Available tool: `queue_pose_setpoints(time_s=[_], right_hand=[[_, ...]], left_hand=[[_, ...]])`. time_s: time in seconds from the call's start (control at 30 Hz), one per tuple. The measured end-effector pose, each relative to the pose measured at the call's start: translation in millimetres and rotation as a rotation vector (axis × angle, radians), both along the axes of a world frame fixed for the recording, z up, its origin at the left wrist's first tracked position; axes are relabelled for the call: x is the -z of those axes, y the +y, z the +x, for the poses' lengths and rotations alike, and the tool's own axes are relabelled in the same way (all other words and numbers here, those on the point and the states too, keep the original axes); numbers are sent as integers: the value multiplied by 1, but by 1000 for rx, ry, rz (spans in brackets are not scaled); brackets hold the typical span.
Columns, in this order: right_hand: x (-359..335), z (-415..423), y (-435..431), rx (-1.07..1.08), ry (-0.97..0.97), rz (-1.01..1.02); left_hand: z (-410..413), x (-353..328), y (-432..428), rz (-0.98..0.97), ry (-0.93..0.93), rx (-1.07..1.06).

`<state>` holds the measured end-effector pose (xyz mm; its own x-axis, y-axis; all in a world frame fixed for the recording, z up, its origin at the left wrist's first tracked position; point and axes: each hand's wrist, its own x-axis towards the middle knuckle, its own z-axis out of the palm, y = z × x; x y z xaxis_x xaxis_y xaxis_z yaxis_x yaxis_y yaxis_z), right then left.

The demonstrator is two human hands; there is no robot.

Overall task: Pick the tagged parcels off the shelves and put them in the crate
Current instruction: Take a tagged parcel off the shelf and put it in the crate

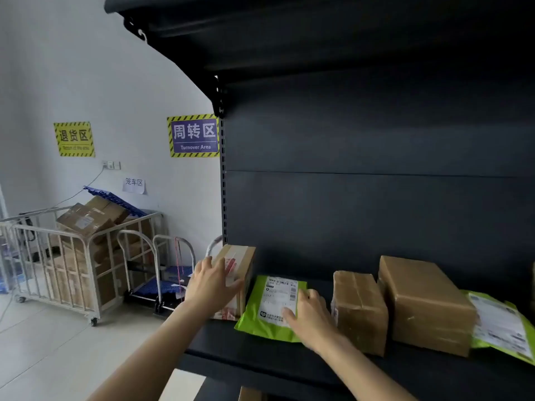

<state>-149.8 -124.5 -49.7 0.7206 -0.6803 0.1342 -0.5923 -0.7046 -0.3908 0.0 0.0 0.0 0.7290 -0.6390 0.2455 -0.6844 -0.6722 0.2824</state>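
On the dark shelf [260,351] a small brown box [241,266] with red and white tape stands at the left end. My left hand [210,285] lies against its near side, fingers spread and fairly straight. Next to it lies a green mailer bag [262,316] with a white label. My right hand [311,316] rests on the bag's right part, fingers extended over the label. Two more brown boxes [359,308] [422,305] stand further right, then a second green mailer [503,325] at the right edge. No crate is in view.
Left of the shelving, a metal cage cart [72,261] holds several cardboard boxes. Blue platform trolleys [162,282] stand beside it. Yellow-framed signs [194,136] hang on the white wall. An upper shelf overhangs above. Another box top [250,395] shows below the shelf.
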Motion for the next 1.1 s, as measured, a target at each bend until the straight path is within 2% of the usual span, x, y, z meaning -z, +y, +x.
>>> queue_pose_setpoints(time_s=[0.1,0.27,0.47,0.57,0.7,0.83,1.0,1.1], right_hand=[[1,11,-7,122,-31,50],[15,34,-24,171,-110,297],[4,46,-26,243,-314,467],[6,51,-28,293,-442,618],[7,56,-27,243,-626,790],[-1,57,-18,143,-763,820],[-8,53,-17,133,-872,728],[-8,53,-14,132,-876,723]], left_hand=[[11,0,-15,41,39,-4],[30,-2,-29,94,130,-29],[51,-3,-22,-52,260,-17],[54,-3,-10,-183,338,-17],[58,0,3,-442,454,-23],[66,12,23,-717,654,-16],[68,33,38,-1068,944,70],[67,43,37,-1090,1032,153]])
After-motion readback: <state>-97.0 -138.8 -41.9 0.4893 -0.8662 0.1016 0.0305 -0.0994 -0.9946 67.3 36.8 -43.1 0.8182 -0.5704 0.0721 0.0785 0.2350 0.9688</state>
